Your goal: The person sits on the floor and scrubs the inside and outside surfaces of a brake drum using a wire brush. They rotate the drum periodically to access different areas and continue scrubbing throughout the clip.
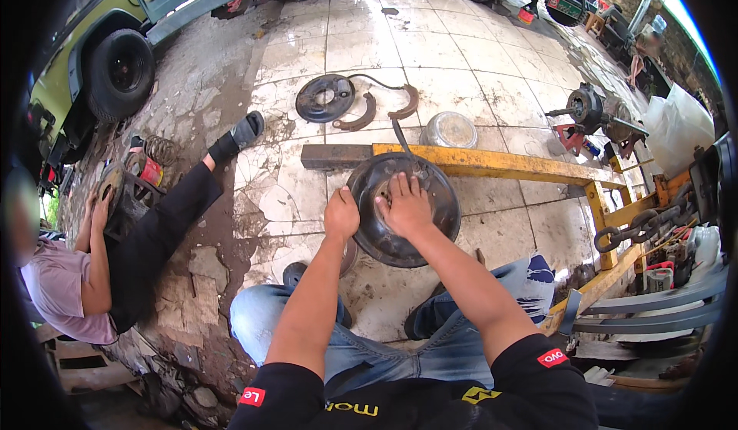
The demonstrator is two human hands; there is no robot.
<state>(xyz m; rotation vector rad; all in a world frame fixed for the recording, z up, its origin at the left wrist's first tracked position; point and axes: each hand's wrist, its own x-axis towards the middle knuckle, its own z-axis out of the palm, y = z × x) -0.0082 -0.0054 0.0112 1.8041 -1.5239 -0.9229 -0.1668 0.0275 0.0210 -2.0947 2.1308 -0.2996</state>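
Note:
A black, dished brake backing plate (432, 230) lies in front of me, its far part against a yellow steel beam (492, 162). My right hand (406, 205) rests on it with the fingers spread, beside its centre hole. At the plate's left rim my left hand (341, 215) is closed, thumb on top; whatever is inside it is hidden. Farther off lie a second black backing plate (317, 105) and two curved brake shoes, one (358, 116) next to that plate and the other (405, 104) to its right. A round silver drum-like part (451, 130) stands just beyond the beam.
A person (84, 268) sits on the ground at the left, hands on a round part, one leg stretched toward me. A coil spring (161, 151) is near them. On the right stand an axle part (588, 107), a heavy chain (642, 226) and metal strips (653, 318).

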